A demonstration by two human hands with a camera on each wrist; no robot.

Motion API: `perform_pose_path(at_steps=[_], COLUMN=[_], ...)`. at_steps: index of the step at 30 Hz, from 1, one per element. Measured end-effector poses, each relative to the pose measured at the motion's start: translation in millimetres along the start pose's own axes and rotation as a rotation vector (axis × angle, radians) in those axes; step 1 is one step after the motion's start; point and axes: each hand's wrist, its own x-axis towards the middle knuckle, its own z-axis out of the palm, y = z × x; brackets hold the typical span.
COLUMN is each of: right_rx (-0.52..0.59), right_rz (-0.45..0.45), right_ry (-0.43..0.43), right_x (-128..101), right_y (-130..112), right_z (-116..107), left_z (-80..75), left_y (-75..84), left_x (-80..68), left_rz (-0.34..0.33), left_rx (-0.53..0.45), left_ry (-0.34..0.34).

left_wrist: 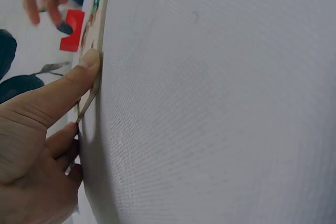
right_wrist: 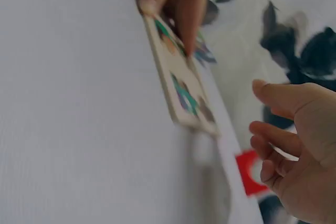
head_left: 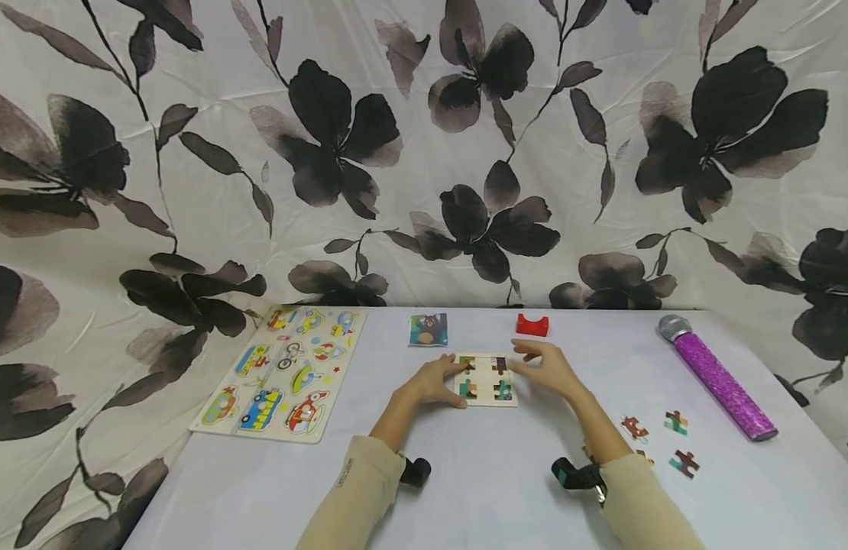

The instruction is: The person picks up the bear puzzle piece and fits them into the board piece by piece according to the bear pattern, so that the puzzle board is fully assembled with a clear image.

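Note:
A small wooden puzzle board (head_left: pixel 486 380) with a few coloured pieces in it lies on the white table (head_left: pixel 493 473). My left hand (head_left: pixel 446 383) pinches its left edge. In the left wrist view the thumb (left_wrist: pixel 68 85) lies along the board's rim (left_wrist: pixel 97 72), with the other fingers curled below. My right hand (head_left: pixel 534 365) is at the board's right side with its fingers relaxed and holds nothing. In the right wrist view that hand (right_wrist: pixel 278 119) stays apart from the board (right_wrist: pixel 181 85). Loose puzzle pieces (head_left: pixel 676 422) lie to the right.
A red block (head_left: pixel 532 325) and a bear picture card (head_left: pixel 428 329) sit behind the board. A large vehicle puzzle (head_left: pixel 283 370) lies at the left. A purple glitter microphone (head_left: pixel 720 378) lies at the right. A flowered cloth hangs at the back.

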Motion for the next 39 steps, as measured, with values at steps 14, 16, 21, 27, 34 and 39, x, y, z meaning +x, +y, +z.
perform_pose_path(at_steps=[14, 16, 21, 27, 34, 39], right_rx=[-0.289, -0.324, -0.41, -0.398, -0.348, -0.328], right_rz=[0.288, 0.293, 0.264, 0.267, 0.336, 0.342], right_ry=[-0.006, -0.032, -0.074, -0.059, -0.085, -0.086], right_x=[-107.6, -114.7, -125.0, -128.5, -129.4, -129.0], right_y=[34.2, 36.9, 40.1, 40.4, 38.0, 38.5], right_z=[-95.4, -97.5, -98.6, -97.7, -96.7, -97.5], left_z=[0.4, 0.3, 0.5, 0.5, 1.3, 2.5], left_y=[0.4, 0.6, 1.4, 1.8, 1.4, 1.2], left_x=[-1.9, -2.1, -1.7, -1.6, -1.0, -1.1], left_rz=[-0.005, -0.006, -0.001, 0.017, 0.007, 0.001], left_rx=[-0.006, -0.008, -0.025, -0.012, -0.019, -0.024], left_ry=[0.018, 0.022, 0.017, 0.023, 0.029, 0.035])
